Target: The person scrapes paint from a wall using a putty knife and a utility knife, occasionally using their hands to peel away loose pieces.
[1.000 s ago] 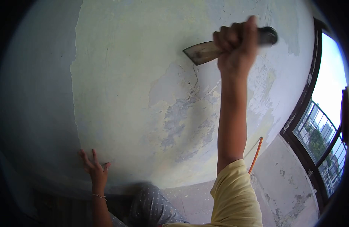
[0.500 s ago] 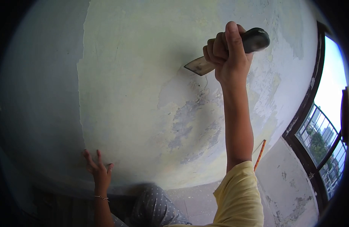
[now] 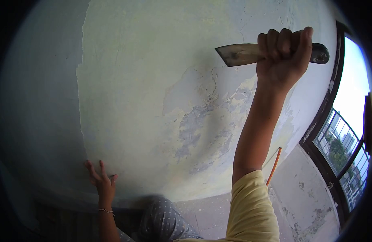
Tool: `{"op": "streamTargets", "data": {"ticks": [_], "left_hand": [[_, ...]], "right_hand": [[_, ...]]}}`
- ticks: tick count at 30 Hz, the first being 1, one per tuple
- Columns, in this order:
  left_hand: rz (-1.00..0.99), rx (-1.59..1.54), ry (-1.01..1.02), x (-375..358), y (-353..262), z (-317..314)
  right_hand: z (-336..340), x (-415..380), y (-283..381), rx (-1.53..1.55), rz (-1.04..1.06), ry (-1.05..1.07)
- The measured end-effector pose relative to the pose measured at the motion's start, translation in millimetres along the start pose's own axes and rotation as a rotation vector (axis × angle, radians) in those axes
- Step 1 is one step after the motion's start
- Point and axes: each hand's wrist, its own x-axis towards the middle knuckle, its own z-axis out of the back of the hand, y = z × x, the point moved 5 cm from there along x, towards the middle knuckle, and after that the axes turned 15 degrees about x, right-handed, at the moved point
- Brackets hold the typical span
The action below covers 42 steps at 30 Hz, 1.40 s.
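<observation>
A putty knife (image 3: 244,54) with a flared metal blade and a dark handle is gripped in my right hand (image 3: 284,56), its edge pointing left across the wall. Behind it, the wall (image 3: 125,101) has peeling paint, a thin crack (image 3: 213,80) and a rough grey bare patch (image 3: 194,125). At the lower left, my left hand (image 3: 101,177) rests with spread fingers against the wall, near the ragged edge of the pale paint layer. A thin bracelet (image 3: 105,210) circles that wrist.
On the right, a dark-framed window (image 3: 343,153) looks out on a railing and buildings. An orange stick (image 3: 274,166) leans by the corner, beside a low scuffed wall (image 3: 307,193). My knee (image 3: 163,213) in dotted trousers is below.
My right hand has moved right with the putty knife, and the blade has turned from slanting down-left to nearly level. More of the crack shows now. My left hand has stayed almost in place.
</observation>
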Motion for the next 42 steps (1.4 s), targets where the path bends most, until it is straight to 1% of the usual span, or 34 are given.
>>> {"op": "streamTargets", "data": {"ticks": [1,3,4,5,7,8,9,11,13,14,15,17,18,19,21,22,23,25,27,28,29,31,32,35,37,38,39,41,42], "left_hand": [[-0.003,-0.001,0.006,0,-1,-1],[0.016,0.006,0.027,0,-1,-2],[0.010,0.007,0.029,-1,0,-1],[0.012,-0.002,0.012,0,-1,0],[0.001,-0.010,0.005,0,0,1],[0.002,-0.013,0.003,1,0,1],[0.004,-0.015,0.001,0,0,0],[0.020,-0.024,0.017,1,-1,0],[0.022,-0.025,0.026,-1,0,2],[0.021,-0.016,0.023,-2,-2,2],[0.024,-0.004,0.012,0,-2,2],[0.012,-0.006,0.000,2,0,2],[0.009,-0.014,-0.008,0,0,1],[0.012,-0.017,-0.003,-1,0,-1],[0.015,-0.021,0.010,0,0,-1],[0.009,-0.019,0.014,-1,0,0],[0.022,-0.009,0.021,0,0,0],[0.055,0.000,0.015,2,-1,1],[0.050,-0.003,0.033,0,-2,3],[0.050,-0.008,0.036,-1,-3,0],[0.047,0.001,0.025,-1,-2,-1],[0.042,0.007,0.013,-1,-4,-2],[0.038,-0.003,-0.002,0,-5,-1],[0.053,0.007,-0.019,1,-3,2],[0.051,0.009,0.003,-1,-3,-2],[0.051,0.007,-0.002,-1,-1,-5],[0.046,0.006,-0.005,-1,0,-7],[0.042,-0.015,-0.016,1,-7,-4],[0.045,-0.024,-0.033,1,-6,1]], "right_hand": [[7,3,-1,0.010,0.054,-0.018],[3,-21,-65,0.006,-0.223,-0.142],[2,-23,-55,-0.037,-0.235,-0.204],[-1,-20,-52,-0.032,-0.233,-0.196],[-5,-17,-42,-0.029,-0.242,-0.064],[3,-9,-27,0.017,-0.163,-0.075],[7,-2,-8,-0.020,-0.035,-0.070],[19,-6,-9,-0.029,0.023,-0.073],[6,-27,-54,-0.043,-0.200,-0.190],[1,-29,-52,-0.058,-0.226,-0.123],[-3,-25,-49,-0.048,-0.217,-0.117],[-11,-17,-28,0.093,-0.180,-0.024],[-5,-9,-5,0.072,-0.045,0.019],[-8,-5,19,0.074,0.133,0.211],[17,-8,-1,0.002,0.062,-0.074],[11,-19,-48,0.008,-0.097,-0.137],[4,-26,-57,-0.033,-0.184,-0.150],[-3,-24,-46,-0.137,-0.218,-0.132],[-10,-14,-16,0.027,-0.109,-0.020],[-13,-8,8,-0.028,0.005,0.050],[-10,-9,5,-0.032,0.002,0.048],[14,-9,-10,0.050,0.025,-0.149],[12,-24,-58,0.019,-0.166,-0.209],[-12,-25,-49,-0.144,-0.236,-0.101],[-17,-10,-13,0.035,-0.116,0.034],[-13,-2,10,-0.014,0.029,0.080],[-10,-5,4,-0.019,0.026,0.078],[10,-20,-31,-0.045,-0.055,-0.125],[3,-45,-80,0.115,-0.325,-0.346]]}}
